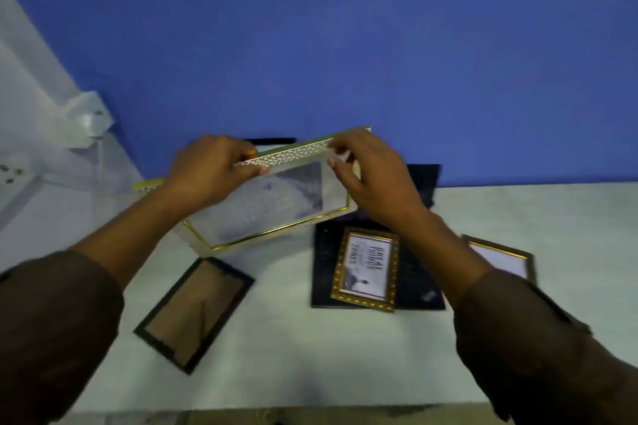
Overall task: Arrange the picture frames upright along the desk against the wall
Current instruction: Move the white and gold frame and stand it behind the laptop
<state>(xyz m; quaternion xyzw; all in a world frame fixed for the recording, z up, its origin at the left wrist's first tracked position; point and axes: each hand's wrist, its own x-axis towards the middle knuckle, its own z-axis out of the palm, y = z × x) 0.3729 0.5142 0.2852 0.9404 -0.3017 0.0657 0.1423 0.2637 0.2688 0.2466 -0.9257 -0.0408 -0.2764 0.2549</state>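
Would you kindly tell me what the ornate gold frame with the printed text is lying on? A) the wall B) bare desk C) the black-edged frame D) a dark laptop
D: the gold frame lies flat on the closed dark laptop, whose black lid shows around it.

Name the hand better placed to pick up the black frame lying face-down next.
Left. The black frame lies on the desk under the left forearm, nearer the left hand than the right hand. Both now grip the white frame.

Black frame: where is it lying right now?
Head view, lower left: the black frame lies flat on the desk, below the left hand.
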